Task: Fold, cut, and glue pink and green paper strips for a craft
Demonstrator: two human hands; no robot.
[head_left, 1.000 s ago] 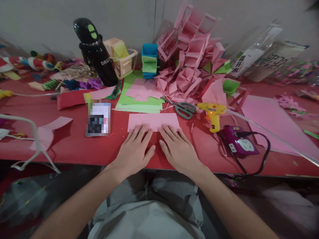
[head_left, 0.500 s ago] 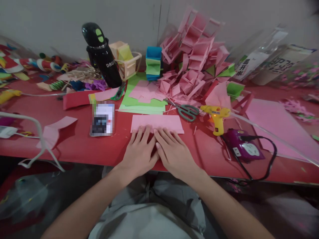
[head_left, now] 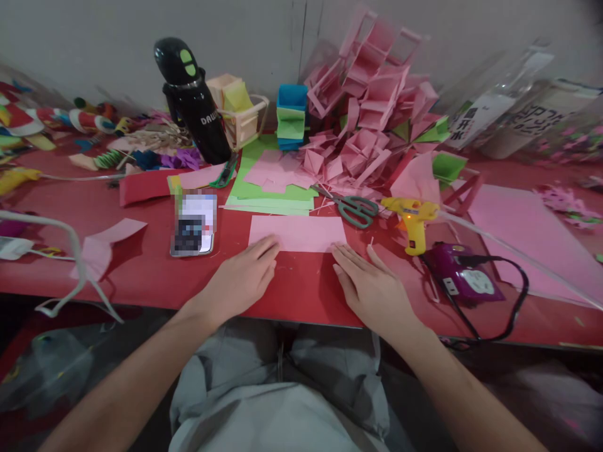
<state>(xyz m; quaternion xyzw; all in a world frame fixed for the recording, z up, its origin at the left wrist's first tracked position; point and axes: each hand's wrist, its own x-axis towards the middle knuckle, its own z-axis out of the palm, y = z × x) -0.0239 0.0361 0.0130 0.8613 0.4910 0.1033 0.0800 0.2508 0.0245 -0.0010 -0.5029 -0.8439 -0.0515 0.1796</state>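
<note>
Pressing lightly at both ends seems to be the step in hand: a flat rectangular strip of pink paper (head_left: 301, 232) is lying just ahead of and between the two grips. Its near left corner is touched by the left grip (head_left: 277, 245), whose fingers are held nearly together, and its near right corner by the right grip (head_left: 335, 248), whose little finger is spread from the rest; nothing is seen to be pinched by either. Whether the strip is folded cannot be told. By judgement, even contact and squared edges are called for, so that the strip is not skewed. The near paper edge is set roughly parallel to the front edge of the red table (head_left: 301, 282), and bare red surface is seen between the grips and back towards the wrists. Ahead, room is limited by stacked green paper sheets (head_left: 282, 206). Beyond the right grip, grey-green-handled scissors (head_left: 357, 212) and a yellow glue gun (head_left: 412, 221) are placed, with a purple power socket block (head_left: 464, 276) farther right. To the left of the left grip, sideways travel is bounded by a pale-screened phone (head_left: 206, 243).
</note>
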